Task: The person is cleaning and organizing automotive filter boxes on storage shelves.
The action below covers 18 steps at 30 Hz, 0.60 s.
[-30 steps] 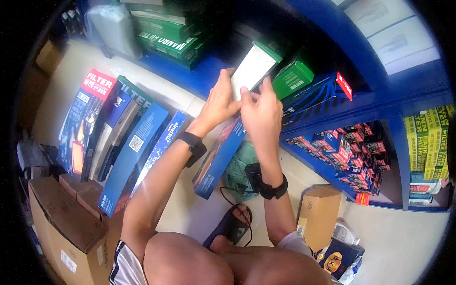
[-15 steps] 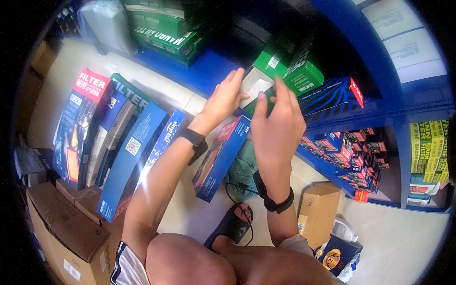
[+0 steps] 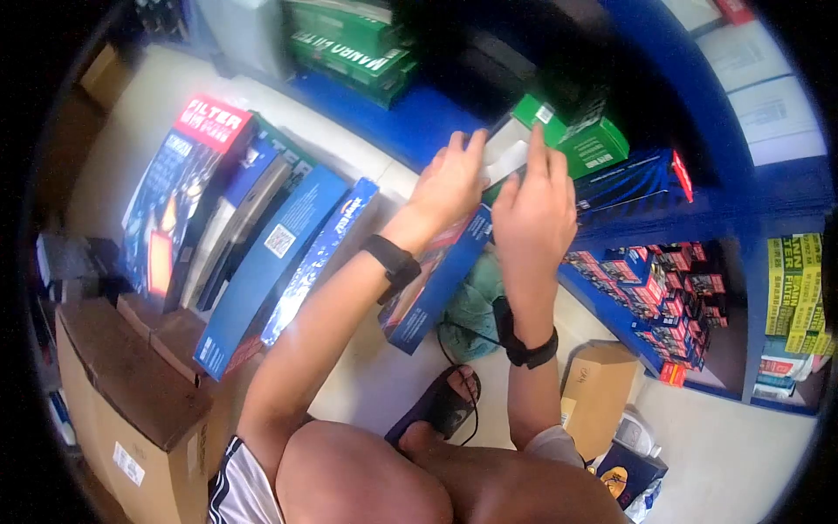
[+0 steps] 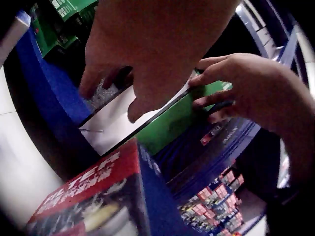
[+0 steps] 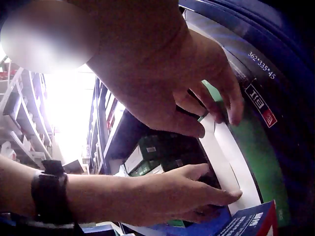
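A green-and-white box (image 3: 508, 155) lies on the blue shelf, its long white side facing me. My left hand (image 3: 445, 183) is at the left edge of that side. In the right wrist view the left thumb (image 5: 229, 196) rests on the white surface. My right hand (image 3: 534, 214) reaches over the box's right part with fairly straight fingers. In the left wrist view, its fingertips (image 4: 202, 81) touch the green face near the white edge. A blue box with a red FILTER end (image 4: 88, 182) stands just below the hands, partly hidden by the left forearm in the head view.
Another green box (image 3: 598, 147) and a dark blue box (image 3: 628, 183) lie to the right on the shelf. Several upright filter boxes (image 3: 271, 253) stand at left behind a brown carton (image 3: 131, 375). Small red-and-blue boxes (image 3: 663, 297) fill a lower compartment.
Both hands gripped the box in front of the shelf; it has since gone onto the shelf beside the other green box. The fingers have loosened and rest against it. The head view has shifted.
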Each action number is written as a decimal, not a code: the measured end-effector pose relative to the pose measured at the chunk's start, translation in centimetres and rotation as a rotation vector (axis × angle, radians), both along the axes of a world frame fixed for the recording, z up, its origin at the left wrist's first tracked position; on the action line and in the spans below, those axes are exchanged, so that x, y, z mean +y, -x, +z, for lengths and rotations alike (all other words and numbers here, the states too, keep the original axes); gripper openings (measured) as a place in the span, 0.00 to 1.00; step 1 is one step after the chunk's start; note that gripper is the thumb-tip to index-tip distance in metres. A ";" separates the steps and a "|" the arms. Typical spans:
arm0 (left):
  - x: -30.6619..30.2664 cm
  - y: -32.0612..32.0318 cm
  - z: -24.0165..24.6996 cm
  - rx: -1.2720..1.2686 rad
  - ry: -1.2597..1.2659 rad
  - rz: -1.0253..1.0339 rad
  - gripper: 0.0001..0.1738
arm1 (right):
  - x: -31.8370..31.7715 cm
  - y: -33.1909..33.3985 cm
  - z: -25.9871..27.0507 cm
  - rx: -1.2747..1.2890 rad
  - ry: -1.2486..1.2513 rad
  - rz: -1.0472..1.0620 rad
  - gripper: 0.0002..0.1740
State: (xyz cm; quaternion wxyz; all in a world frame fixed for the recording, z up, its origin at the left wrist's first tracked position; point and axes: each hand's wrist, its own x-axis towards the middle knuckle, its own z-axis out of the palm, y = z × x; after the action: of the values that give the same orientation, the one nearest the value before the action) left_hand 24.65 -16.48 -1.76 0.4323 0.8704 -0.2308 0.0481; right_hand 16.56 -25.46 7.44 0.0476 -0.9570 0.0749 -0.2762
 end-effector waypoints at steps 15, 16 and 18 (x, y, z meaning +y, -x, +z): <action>11.8 11.4 3.1 -0.112 -0.552 0.246 0.29 | 2.8 0.5 -2.5 0.113 -0.352 0.396 0.27; 12.2 12.0 3.0 -0.091 -0.604 0.251 0.30 | 3.3 0.5 -2.7 0.151 -0.379 0.436 0.25; 13.0 12.7 2.4 -0.091 -0.611 0.253 0.31 | 3.9 0.9 -2.6 0.166 -0.373 0.437 0.22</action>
State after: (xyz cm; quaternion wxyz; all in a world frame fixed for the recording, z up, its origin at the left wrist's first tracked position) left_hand 11.91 -3.44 0.69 0.1313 0.9784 -0.1438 0.0687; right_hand 15.64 -21.56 4.83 0.2744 -0.9446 -0.0797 -0.1615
